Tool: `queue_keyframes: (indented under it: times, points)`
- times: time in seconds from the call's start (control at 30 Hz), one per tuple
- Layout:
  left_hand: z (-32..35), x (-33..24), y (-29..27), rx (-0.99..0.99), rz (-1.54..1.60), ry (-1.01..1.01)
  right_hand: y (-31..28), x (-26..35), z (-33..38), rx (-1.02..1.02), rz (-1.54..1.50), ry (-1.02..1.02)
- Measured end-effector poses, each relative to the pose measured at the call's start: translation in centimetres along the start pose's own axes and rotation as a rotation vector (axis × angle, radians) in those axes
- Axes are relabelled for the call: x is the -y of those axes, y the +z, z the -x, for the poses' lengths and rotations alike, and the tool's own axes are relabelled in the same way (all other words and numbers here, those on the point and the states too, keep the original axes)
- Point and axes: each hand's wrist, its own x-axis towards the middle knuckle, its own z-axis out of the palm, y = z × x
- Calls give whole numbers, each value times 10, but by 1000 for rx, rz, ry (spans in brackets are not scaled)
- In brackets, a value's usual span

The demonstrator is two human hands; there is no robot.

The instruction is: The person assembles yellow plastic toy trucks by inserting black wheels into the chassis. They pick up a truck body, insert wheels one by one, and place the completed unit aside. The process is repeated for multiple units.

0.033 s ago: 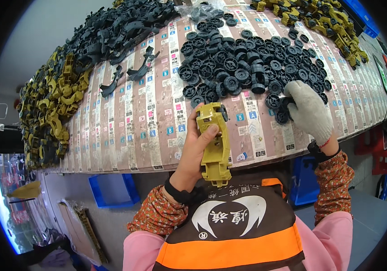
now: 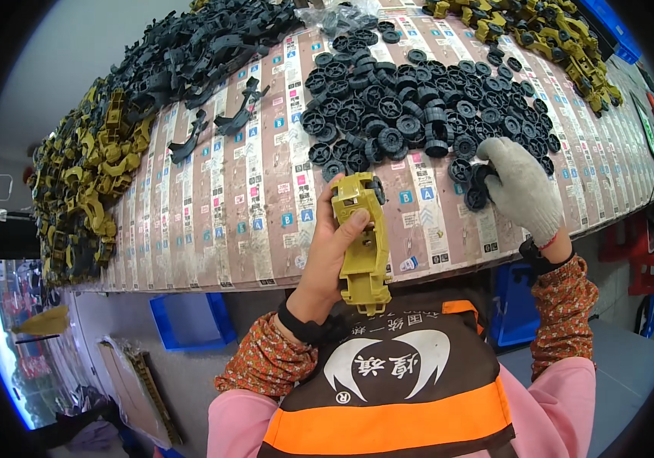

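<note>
Here, in the head view, a person looks down at a long table (image 2: 212, 221) covered with striped printed paper. The left hand (image 2: 332, 256), bare, is raised just above the near edge of the table. Its fingers are curled shut around a yellow toy car body (image 2: 363, 243), thumb pressed on the upper side. The body stands roughly on end, and one black wheel (image 2: 376, 188) sits at its far right corner.

To the right, the right hand (image 2: 521, 187) wears a grey knit glove. It rests on the near right edge of a wide heap of black wheels (image 2: 411, 107) that fills the middle of the table. Its fingertips are bent down among the wheels and touch them; whether they have pinched one cannot be told.

On the far left lies a pile of black frames (image 2: 197, 53), with a few loose ones near it. Along the left edge is a pile of yellow parts (image 2: 86, 168). More yellow bodies (image 2: 540, 38) lie heaped at the far right.

Below the table, a blue bin (image 2: 189, 320) stands on the floor to the left. Nearest the camera are flowered sleeves and an orange and black apron (image 2: 395, 389).
</note>
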Motion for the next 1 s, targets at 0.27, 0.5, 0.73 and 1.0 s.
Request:
queue_keyframes:
  times: [0.27,0.5,0.73,1.0]
  points:
    - [6,-4,1,-49,26,-18,-4,10,3,61,19,48]
    - [12,-6,-3,-35,130,-31,-5,65,7,38,-715,378]
    - [12,-5,2,-59,65,93,35,136,32,-2,-698,165]
    - [11,-6,9,-161,-45,301,44,157,42,-20,-709,129]
